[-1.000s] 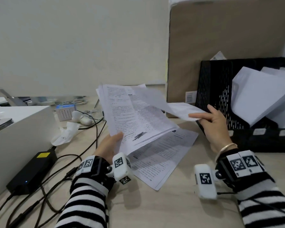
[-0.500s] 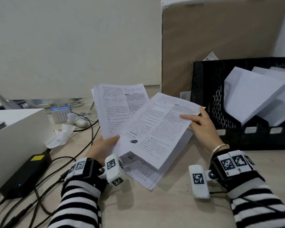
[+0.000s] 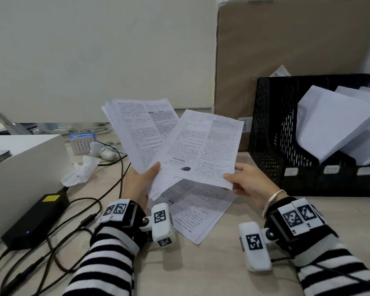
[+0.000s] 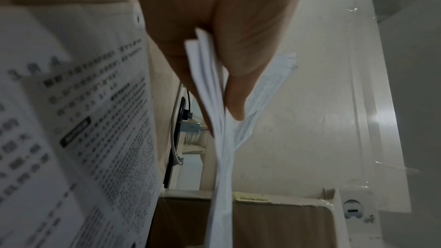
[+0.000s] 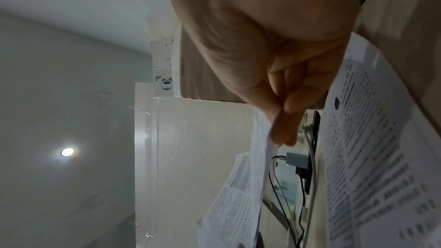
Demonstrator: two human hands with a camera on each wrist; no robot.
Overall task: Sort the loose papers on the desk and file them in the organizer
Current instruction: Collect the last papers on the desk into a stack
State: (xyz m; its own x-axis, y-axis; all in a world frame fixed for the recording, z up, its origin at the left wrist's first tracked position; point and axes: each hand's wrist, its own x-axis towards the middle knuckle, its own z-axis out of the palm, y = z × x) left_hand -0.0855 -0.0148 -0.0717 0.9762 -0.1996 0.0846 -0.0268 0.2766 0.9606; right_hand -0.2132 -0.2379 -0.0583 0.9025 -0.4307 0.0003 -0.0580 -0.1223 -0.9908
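My left hand (image 3: 141, 180) grips a stack of printed papers (image 3: 141, 133) by its lower edge, thumb on the front; the left wrist view shows the stack (image 4: 219, 120) edge-on between thumb and fingers. My right hand (image 3: 241, 180) pinches the lower right corner of a single printed sheet (image 3: 203, 148), held up in front of the stack; in the right wrist view the sheet (image 5: 262, 157) sits between thumb and forefinger. Another printed sheet (image 3: 199, 212) lies flat on the desk below both hands. The black mesh organizer (image 3: 271, 133) stands at the right with white paper (image 3: 333, 122) in its slots.
A white box (image 3: 19, 167) sits at the left, with a black power adapter (image 3: 34, 218) and tangled cables (image 3: 73, 238) in front. A crumpled tissue (image 3: 81, 169), a small blue-topped device (image 3: 81, 142) and a white mouse (image 3: 105, 152) lie behind. A cardboard box (image 3: 286, 50) stands behind the organizer.
The right hand has swung the single sheet from lying nearly flat to upright, facing me, and shifted its hold to the lower right corner. The left hand raised its stack a little.
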